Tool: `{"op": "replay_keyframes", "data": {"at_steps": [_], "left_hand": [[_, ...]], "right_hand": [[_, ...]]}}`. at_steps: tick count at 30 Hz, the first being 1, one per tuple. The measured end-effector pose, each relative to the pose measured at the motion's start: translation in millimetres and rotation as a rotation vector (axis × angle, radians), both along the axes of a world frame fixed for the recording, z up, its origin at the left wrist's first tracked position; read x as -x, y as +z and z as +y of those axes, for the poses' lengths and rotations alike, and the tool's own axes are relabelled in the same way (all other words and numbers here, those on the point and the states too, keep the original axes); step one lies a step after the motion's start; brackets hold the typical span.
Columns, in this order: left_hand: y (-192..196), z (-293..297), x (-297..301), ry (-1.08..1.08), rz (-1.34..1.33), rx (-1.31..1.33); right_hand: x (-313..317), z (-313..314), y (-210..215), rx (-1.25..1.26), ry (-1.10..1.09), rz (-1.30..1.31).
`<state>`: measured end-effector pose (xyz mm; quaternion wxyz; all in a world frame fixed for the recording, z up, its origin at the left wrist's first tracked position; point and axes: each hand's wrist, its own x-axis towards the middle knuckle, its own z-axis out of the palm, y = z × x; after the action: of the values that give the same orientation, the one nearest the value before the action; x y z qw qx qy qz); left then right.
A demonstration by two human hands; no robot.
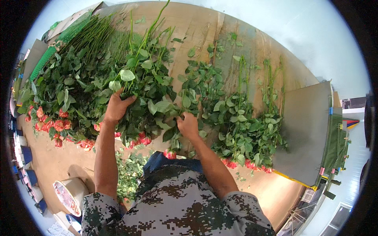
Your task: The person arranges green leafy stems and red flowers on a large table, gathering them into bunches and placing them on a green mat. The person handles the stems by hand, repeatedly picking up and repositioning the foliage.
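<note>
**A:** Sorting roses here. Left hand (116, 107) buried in the middle bunch of roses (138, 82), fingers curled into the leaves, loosely closed round a few stems from the look of it. Right hand (188, 126) pinched shut on a single stem (173, 118) near the front edge of the wooden bench (252, 43). Big pile of roses (67, 86) toward the left end, smaller laid-out bunch (244, 122) toward the right end, blooms all hanging over the front edge. Any tips?

**B:** Probably best to grip low, below the leaves, and draw the stem out lengthwise, not sideways, so no snagging on neighbours. Steadying the bunch with the left while pulling. Minding thorns too.

**A:** Hard to see much though. Fingertips on both hands lost in foliage, so exact hold unclear. Stems tangled, no telling which bloom belongs to which.

**B:** Same. Grey board (305, 129) at the right end covering whatever lies under it. White bucket (71, 194) below the bench half cut off.
</note>
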<state>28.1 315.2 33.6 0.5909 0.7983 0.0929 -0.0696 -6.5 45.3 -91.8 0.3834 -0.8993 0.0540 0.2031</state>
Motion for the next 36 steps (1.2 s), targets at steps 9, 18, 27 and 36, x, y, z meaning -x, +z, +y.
{"op": "replay_keyframes", "data": {"at_steps": [9,18,27,36], "left_hand": [[-1,-13,-6,-0.018,0.042,0.104],[17,-20,-7,-0.080,0.061,0.247],[-81,-125,-11,-0.327,-0.026,-0.456],[1,-140,43,-0.138,-0.398,-0.580]], "right_hand": [[5,-9,-7,0.038,-0.044,-0.022],[3,-14,-1,0.052,-0.050,-0.042],[16,-52,44,-0.254,-0.238,-0.242],[36,-88,46,-0.578,-0.374,-0.153]]}}
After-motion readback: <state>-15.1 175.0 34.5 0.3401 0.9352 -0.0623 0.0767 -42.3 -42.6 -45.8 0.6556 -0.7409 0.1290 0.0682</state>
